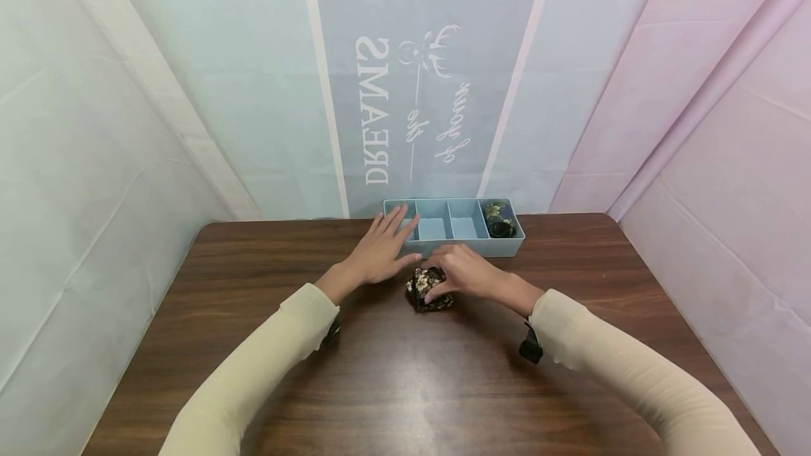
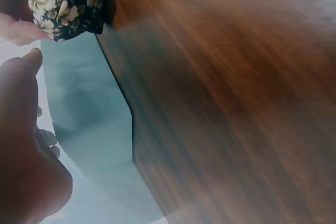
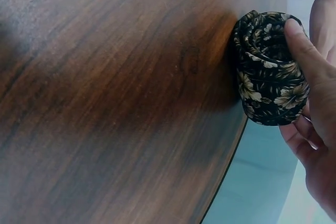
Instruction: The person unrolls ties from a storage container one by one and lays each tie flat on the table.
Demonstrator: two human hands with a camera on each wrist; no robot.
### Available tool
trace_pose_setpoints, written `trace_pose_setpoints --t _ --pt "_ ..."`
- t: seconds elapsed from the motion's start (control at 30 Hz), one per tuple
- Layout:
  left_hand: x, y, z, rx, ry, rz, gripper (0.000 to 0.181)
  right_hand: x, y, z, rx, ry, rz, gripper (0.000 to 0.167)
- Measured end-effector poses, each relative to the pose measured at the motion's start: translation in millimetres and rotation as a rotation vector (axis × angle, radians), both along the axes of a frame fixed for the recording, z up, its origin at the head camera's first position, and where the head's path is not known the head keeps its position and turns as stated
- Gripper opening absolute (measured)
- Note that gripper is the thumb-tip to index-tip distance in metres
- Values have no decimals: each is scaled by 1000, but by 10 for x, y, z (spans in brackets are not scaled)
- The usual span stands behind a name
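My right hand grips a rolled black cloth with cream flowers, thumb on one side and fingers on the other. In the head view the cloth roll is at the table, just in front of a light blue box. My left hand lies spread with straight fingers over the box's left end, holding nothing. Its thumb points toward the right hand. Part of the leftmost compartment is hidden under those fingers. The left wrist view catches the cloth roll at its top edge.
The box has several compartments in a row. A dark blue floral cloth roll sits in the rightmost one. Brown wooden table spreads out in front. A printed curtain hangs right behind the box, with pale cloth at both sides.
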State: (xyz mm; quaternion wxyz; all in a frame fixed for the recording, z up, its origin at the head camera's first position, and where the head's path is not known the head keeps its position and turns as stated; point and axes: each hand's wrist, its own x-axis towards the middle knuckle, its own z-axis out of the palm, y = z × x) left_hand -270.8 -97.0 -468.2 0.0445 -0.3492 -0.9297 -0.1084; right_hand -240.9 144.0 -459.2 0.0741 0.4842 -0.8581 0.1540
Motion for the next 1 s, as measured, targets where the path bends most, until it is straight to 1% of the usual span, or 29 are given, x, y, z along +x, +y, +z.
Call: trace_pose_setpoints --t 0.13,0.3,0.47,0.57,0.7,0.87,1.0 --pt "82 -52 21 -5 22 -33 81 10 5 -24 -5 14 -4 56" --pt "175 -117 21 -7 51 -72 80 38 4 -40 -26 28 -17 52" --pt "282 -184 9 25 56 -118 78 66 4 -63 -40 39 -41 50" --pt "335 -217 -5 41 85 -154 76 74 0 -69 -45 47 -49 50" --pt "396 -248 -29 44 96 -186 74 80 -10 -65 -45 60 -53 50" --pt "464 -250 -64 107 75 -197 74 85 -19 -57 -32 84 -53 51" --pt "516 -240 -84 149 80 -181 74 81 -27 -62 -39 90 -54 51"
